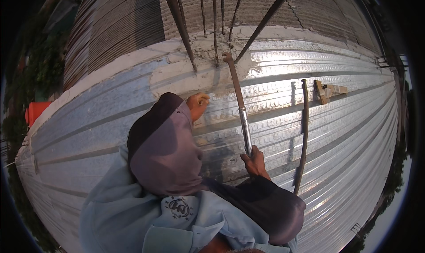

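My right hand (255,161) grips the shiny lower end of a long metal bar tool (240,105). The tool's rusty upper end hooks at the foot of several upright steel rods (215,36) that rise from a rough concrete patch (208,54). My left hand (198,103), in a dark purple sleeve, rests with curled fingers on the corrugated metal decking (345,133), just below the concrete edge and left of the tool. Nothing shows inside that hand.
A second dark, slightly bent bar (304,133) lies on the decking to the right of my right hand. A small wooden cross-piece (328,91) lies beyond it. An orange object (37,111) sits past the decking's left edge. Ribbed sheeting rises behind the rods.
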Motion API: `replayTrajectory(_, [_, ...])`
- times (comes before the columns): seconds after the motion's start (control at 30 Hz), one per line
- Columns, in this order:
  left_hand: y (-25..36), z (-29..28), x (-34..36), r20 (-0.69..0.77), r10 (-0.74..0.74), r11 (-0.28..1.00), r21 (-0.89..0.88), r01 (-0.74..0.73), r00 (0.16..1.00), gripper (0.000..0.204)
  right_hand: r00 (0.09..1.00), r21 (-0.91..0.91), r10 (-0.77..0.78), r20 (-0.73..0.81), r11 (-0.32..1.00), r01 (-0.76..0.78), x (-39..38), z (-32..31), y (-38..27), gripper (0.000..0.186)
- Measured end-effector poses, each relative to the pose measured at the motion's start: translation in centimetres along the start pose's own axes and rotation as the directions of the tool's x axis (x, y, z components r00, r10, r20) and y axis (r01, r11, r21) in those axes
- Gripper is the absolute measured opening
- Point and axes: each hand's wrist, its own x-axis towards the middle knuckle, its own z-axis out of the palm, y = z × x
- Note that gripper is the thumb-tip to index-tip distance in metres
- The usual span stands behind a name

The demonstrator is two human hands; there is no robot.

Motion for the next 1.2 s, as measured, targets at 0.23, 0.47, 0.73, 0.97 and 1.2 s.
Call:
replayTrajectory(0.23, [2.0,0.0,0.0,0.010,-0.056,0.998,-0.028,0.056,0.998,0.036,1.000,0.080,0.009,0.016,0.997,-0.010,-0.3,0.5,1.4,0.039])
replayTrajectory(0.47, [6.2,1.9,2.2,0.149,-0.226,0.879,-0.395,0.267,0.963,0.056,0.993,0.109,-0.005,0.116,0.994,-0.008,0.1,-0.3,-0.9,0.037])
replayTrajectory(0.73, [10.7,7.3,2.4,0.406,-0.260,0.466,-0.742,0.483,0.876,0.046,0.982,-0.205,-0.058,0.177,0.974,0.094,-2.4,-3.3,-6.0,0.044])
replayTrajectory(0.97, [12.9,8.3,4.0,0.293,-0.387,0.123,-0.923,0.364,0.874,0.019,0.981,-0.137,-0.066,0.180,0.986,0.092,-5.8,-6.4,-13.5,0.055])
replayTrajectory(1.2, [16.2,3.6,7.4,0.421,-0.342,-0.217,-0.905,0.365,0.840,0.032,0.981,0.463,-0.114,0.155,0.886,0.030,-16.4,-12.0,-23.5,0.058])
